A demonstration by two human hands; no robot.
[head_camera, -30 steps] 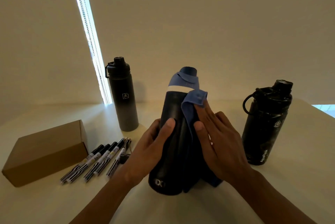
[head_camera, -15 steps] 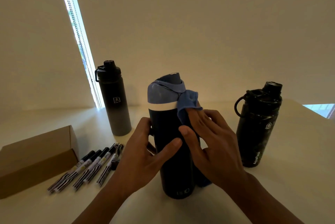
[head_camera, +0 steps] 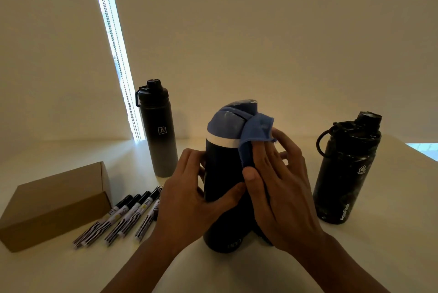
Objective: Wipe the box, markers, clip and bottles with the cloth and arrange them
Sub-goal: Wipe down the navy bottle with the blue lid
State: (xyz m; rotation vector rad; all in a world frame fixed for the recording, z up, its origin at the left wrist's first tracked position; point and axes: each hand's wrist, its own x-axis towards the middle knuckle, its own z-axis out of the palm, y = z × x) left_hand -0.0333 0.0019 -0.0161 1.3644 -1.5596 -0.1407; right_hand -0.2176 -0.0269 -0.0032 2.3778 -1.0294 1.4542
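A dark bottle with a blue lid (head_camera: 224, 174) stands upright in the middle of the table. My left hand (head_camera: 192, 200) grips its left side, thumb across the front. My right hand (head_camera: 277, 188) presses a blue cloth (head_camera: 254, 130) flat against the bottle's right side, fingers straight. A black-and-grey bottle (head_camera: 158, 131) stands behind on the left and a wide black bottle (head_camera: 346, 172) on the right. A brown cardboard box (head_camera: 54, 202) lies at the left, with several markers (head_camera: 123, 217) in a row beside it. The clip is mostly hidden behind my left hand.
The pale table (head_camera: 379, 245) runs to a far edge under a plain wall. A bright strip of window blind (head_camera: 113, 51) stands at the back left. Bare table shows in front of the box and to the right of the wide bottle.
The blue-lidded bottle was tilted and now stands upright. My right hand has slid the cloth up toward the lid, and my left hand has shifted its grip round the body.
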